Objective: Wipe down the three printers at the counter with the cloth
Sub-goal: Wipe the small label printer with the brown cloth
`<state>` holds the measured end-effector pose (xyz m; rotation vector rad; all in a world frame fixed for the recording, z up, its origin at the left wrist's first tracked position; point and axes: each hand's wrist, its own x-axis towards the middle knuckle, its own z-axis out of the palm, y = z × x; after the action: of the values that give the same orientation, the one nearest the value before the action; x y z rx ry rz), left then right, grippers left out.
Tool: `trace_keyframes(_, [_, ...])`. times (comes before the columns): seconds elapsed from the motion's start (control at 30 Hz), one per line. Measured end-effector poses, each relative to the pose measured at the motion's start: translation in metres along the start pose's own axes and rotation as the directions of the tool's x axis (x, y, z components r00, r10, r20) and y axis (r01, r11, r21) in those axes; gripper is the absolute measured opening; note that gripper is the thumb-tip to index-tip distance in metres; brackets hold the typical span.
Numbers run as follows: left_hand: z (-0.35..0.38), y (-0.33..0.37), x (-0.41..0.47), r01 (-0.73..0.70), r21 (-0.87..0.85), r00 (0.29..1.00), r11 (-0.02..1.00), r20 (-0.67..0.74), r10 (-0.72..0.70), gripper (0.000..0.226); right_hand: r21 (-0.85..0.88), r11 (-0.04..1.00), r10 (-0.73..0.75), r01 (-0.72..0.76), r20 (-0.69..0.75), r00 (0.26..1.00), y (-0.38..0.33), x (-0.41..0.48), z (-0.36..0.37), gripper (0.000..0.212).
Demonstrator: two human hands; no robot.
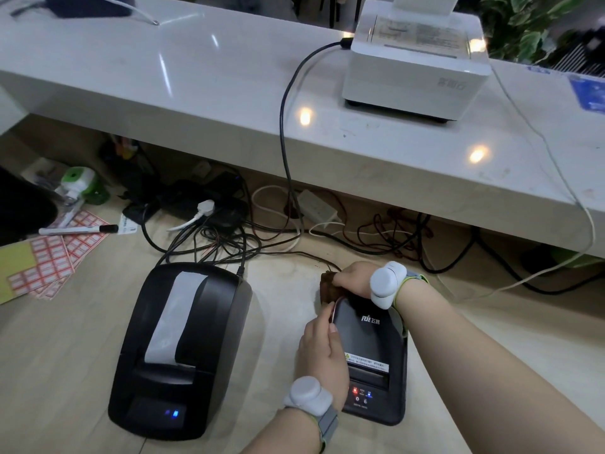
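Black plastic dominates the near end of the lower wooden counter (82,371), where the small black printer (373,362) with the white logo on its lid serves as the landmark. Against its left flank lies the left hand (322,358), fingers curled and thumb pressed to the lid's edge, steadying the body; a pale sensor puck is strapped to that wrist. At the printer's far end the right hand (352,278) is clenched around a brown cloth (327,288), which is bunched against the rear left corner of the lid; this wrist carries a similar puck. On the printer's near face a red light and a blue light glow beside small buttons, just below the paper slot and a warning label.

Left of this printer, a short way apart, sits a larger black printer (180,352) with a strip of white paper (176,319) running over its curved top and a blue light on its front panel. Beyond both, a tangle of dark cables (229,240) and a white plug (204,208) lie under the overhang. Farther left of the cables are sheets of red-bordered labels (52,260) and a marker pen (78,230).

Above and beyond the small printer, the raised white counter (163,77) carries a white printer (415,60), from whose left side a black cord (284,126) loops down over the edge. Green leaves (523,24) show behind it.
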<state>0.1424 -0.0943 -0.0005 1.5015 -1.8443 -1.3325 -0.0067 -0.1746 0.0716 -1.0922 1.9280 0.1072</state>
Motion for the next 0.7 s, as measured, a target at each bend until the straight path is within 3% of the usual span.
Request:
trace_keyframes(0.2, [0.002,-0.005,0.001,0.039,-0.045,0.999,0.998,0.014,-0.038,0.038,-0.016,0.994,-0.108,0.108,-0.031,0.994,-0.013,-0.027,-0.016,0.030])
trace_keyframes(0.3, [-0.003,-0.002,0.004,0.149,-0.241,0.989,0.959,0.019,-0.149,0.031,-0.048,0.985,-0.167,0.165,-0.048,0.985,-0.020,-0.039,-0.022,0.031])
trace_keyframes(0.4, [-0.018,0.001,0.008,0.205,-0.413,0.978,0.887,0.048,-0.204,0.062,-0.061,0.964,-0.261,0.258,-0.066,0.963,-0.025,-0.051,-0.030,0.032])
trace_keyframes(0.47, [-0.031,0.008,0.013,0.118,-0.445,0.992,0.888,0.019,-0.122,0.085,-0.113,0.943,-0.322,0.313,-0.069,0.944,-0.029,-0.058,-0.033,0.036])
trace_keyframes(0.53, [-0.043,0.017,0.024,0.016,-0.510,1.000,0.860,0.016,-0.009,0.090,-0.150,0.920,-0.372,0.363,-0.039,0.927,-0.032,-0.062,-0.034,0.033])
trace_keyframes(0.6, [-0.056,0.030,0.034,-0.046,-0.540,0.996,0.841,0.034,0.077,0.075,-0.157,0.899,-0.416,0.409,-0.011,0.909,-0.035,-0.066,-0.033,0.028])
trace_keyframes(0.7, [-0.071,0.044,0.044,-0.132,-0.416,0.990,0.900,-0.002,0.144,0.041,-0.130,0.865,-0.496,0.484,-0.087,0.864,-0.033,-0.073,-0.033,0.020])
